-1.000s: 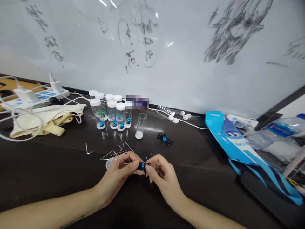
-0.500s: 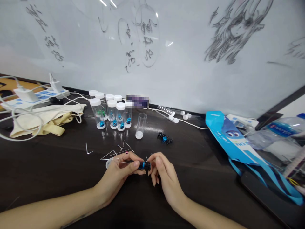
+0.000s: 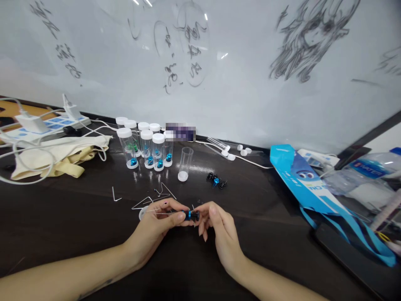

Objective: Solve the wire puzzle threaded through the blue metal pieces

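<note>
Between thumb and fingers, my left hand (image 3: 159,221) grips a small black and blue cylindrical part (image 3: 190,215) lying sideways. A thin straight wire runs back from it over the hand. My right hand (image 3: 216,225) is curled at the part's black end, its fingertips touching or nearly touching it. A tiny silver pin (image 3: 193,206) sticks up beside the right index fingertip; whether those fingers pinch it is hidden. Behind my left hand lie several L-shaped hex keys (image 3: 143,203) and bent wires, and a white round cap (image 3: 142,212) shows partly beneath the hand.
Clear tubes with white caps (image 3: 124,133) and blue or green parts inside stand at back left. One uncapped tube (image 3: 185,164) stands nearer. Small black and blue pieces (image 3: 216,181) lie right of it. A blue bag (image 3: 291,175) and a water bottle (image 3: 376,167) are at right.
The view shifts slightly. My right fingertips have come a little closer to the part's black end; my left hand keeps its grip.
</note>
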{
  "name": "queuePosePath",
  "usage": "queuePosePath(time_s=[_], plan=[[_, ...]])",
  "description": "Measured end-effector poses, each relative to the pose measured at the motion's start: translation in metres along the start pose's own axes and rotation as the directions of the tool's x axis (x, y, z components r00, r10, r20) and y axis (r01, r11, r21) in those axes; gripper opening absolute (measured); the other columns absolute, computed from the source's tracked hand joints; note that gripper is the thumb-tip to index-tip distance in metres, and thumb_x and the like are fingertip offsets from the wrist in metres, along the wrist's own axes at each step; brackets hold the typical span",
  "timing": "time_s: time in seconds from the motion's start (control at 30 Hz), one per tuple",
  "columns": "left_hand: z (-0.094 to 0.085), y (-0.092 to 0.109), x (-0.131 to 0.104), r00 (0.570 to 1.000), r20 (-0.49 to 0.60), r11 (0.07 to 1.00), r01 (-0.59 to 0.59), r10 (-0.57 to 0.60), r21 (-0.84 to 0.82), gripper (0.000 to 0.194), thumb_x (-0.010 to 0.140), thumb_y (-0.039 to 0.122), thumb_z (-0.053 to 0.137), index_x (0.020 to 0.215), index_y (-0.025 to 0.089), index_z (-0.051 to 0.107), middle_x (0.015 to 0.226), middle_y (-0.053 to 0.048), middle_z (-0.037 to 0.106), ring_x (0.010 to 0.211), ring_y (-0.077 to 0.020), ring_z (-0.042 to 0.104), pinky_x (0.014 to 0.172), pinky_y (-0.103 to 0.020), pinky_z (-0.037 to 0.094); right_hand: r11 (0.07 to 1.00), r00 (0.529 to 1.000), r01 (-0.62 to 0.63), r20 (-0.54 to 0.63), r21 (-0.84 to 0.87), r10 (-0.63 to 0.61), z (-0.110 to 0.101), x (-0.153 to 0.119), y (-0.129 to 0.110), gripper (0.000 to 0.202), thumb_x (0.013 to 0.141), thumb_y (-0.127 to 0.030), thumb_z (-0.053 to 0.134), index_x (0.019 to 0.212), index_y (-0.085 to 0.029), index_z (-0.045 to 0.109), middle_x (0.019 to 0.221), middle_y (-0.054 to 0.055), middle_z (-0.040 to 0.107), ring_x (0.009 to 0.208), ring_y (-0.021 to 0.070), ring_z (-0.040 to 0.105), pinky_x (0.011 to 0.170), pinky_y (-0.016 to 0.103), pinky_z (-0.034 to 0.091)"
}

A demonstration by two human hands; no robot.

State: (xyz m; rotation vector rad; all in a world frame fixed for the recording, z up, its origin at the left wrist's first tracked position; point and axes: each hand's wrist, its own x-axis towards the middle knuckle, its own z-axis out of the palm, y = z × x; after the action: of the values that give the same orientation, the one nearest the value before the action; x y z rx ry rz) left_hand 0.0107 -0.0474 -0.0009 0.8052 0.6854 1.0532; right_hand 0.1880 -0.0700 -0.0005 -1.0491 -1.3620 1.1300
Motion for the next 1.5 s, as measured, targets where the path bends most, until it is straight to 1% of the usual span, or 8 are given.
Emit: queuePosePath(time_s=[0.13, 0.23, 0.37, 0.63, 0.83, 1.07, 1.2, 1.5], plan=[[0.0000, 0.0006, 0.0007, 1.000, -0.019, 1.000, -0.003, 0.002, -0.018, 0.012, 0.072, 0.020, 0.082, 0.082, 0.015, 0.077, 0.080, -0.001, 0.071, 0.077, -0.0175, 0.072, 0.082, -0.029, 0.058, 0.998, 0.999, -0.042, 0.002, 0.041, 0.042, -0.0001, 0.0005, 0.0006, 0.039, 0.102, -0.046, 0.039, 0.096, -0.016, 0.063, 0.071, 0.002, 0.060, 0.051, 0.0105, 0.053, 0.042, 0.021, 0.039], [0.0004, 0.0010, 0.0016, 1.000, -0.029, 0.999, -0.002, 0.001, -0.037, 0.012, 0.072, 0.019, 0.083, 0.081, 0.015, 0.077, 0.081, -0.001, 0.070, 0.078, -0.0172, 0.072, 0.083, -0.029, 0.058, 0.999, 1.000, 0.000, -0.011, 0.052, 0.001, -0.0004, -0.0007, -0.0005, 0.036, 0.102, -0.044, 0.039, 0.103, -0.018, 0.063, 0.076, 0.002, 0.059, 0.051, 0.0096, 0.052, 0.042, 0.020, 0.039], [0.0008, 0.0008, 0.0016, 1.000, -0.018, 0.999, 0.000, -0.001, -0.049, 0.011, 0.071, 0.019, 0.083, 0.081, 0.015, 0.078, 0.082, -0.001, 0.070, 0.077, -0.0164, 0.072, 0.083, -0.027, 0.059, 0.999, 0.999, 0.036, 0.008, 0.037, -0.036, -0.0014, -0.0021, -0.0015, 0.038, 0.103, -0.043, 0.038, 0.100, -0.017, 0.066, 0.075, 0.002, 0.058, 0.051, 0.0099, 0.051, 0.043, 0.021, 0.040], [0.0009, 0.0003, 0.0018, 1.000, -0.008, 0.999, -0.006, 0.005, -0.032, 0.010, 0.073, 0.018, 0.082, 0.082, 0.015, 0.078, 0.082, -0.001, 0.070, 0.079, -0.0157, 0.071, 0.081, -0.025, 0.058, 0.998, 1.000, -0.013, 0.006, 0.060, 0.013, -0.0007, 0.0002, 0.0007, 0.040, 0.102, -0.045, 0.038, 0.094, -0.016, 0.064, 0.070, 0.001, 0.057, 0.049, 0.0091, 0.051, 0.041, 0.019, 0.038], [0.0001, 0.0004, 0.0012, 1.000, 0.005, 1.000, 0.003, -0.003, -0.025, 0.011, 0.074, 0.018, 0.081, 0.083, 0.015, 0.077, 0.084, -0.002, 0.072, 0.079, -0.0161, 0.071, 0.082, -0.026, 0.058, 0.999, 1.000, 0.003, -0.010, 0.047, -0.002, -0.0007, -0.0006, 0.0009, 0.035, 0.102, -0.043, 0.039, 0.105, -0.019, 0.064, 0.079, 0.001, 0.057, 0.048, 0.0071, 0.048, 0.040, 0.018, 0.036], [0.0002, 0.0001, 0.0008, 1.000, 0.001, 1.000, 0.003, -0.003, -0.022, 0.012, 0.074, 0.018, 0.081, 0.084, 0.015, 0.077, 0.082, -0.002, 0.073, 0.078, -0.0154, 0.071, 0.082, -0.025, 0.057, 0.999, 1.000, 0.005, 0.010, 0.043, -0.005, -0.0007, -0.0008, 0.0010, 0.042, 0.103, -0.044, 0.037, 0.099, -0.016, 0.068, 0.073, 0.002, 0.057, 0.048, 0.0074, 0.048, 0.039, 0.018, 0.036], [-0.0001, 0.0002, 0.0013, 1.000, -0.005, 1.000, 0.005, -0.005, -0.024, 0.012, 0.073, 0.018, 0.081, 0.084, 0.015, 0.077, 0.085, -0.002, 0.073, 0.080, -0.0159, 0.071, 0.083, -0.026, 0.057, 0.998, 1.000, 0.004, -0.001, 0.070, -0.004, -0.0003, -0.0004, 0.0011, 0.039, 0.103, -0.043, 0.038, 0.104, -0.017, 0.067, 0.077, 0.001, 0.056, 0.048, 0.0065, 0.048, 0.039, 0.017, 0.036], [-0.0022, -0.0015, 0.0016, 1.000, -0.002, 1.000, 0.005, -0.005, -0.025, 0.011, 0.073, 0.017, 0.081, 0.083, 0.015, 0.077, 0.085, -0.002, 0.073, 0.080, -0.0159, 0.071, 0.082, -0.026, 0.057, 0.997, 1.000, -0.007, -0.004, 0.083, 0.008, -0.0006, -0.0004, 0.0015, 0.039, 0.102, -0.043, 0.038, 0.101, -0.017, 0.067, 0.076, 0.001, 0.057, 0.047, 0.0062, 0.048, 0.038, 0.016, 0.036]])
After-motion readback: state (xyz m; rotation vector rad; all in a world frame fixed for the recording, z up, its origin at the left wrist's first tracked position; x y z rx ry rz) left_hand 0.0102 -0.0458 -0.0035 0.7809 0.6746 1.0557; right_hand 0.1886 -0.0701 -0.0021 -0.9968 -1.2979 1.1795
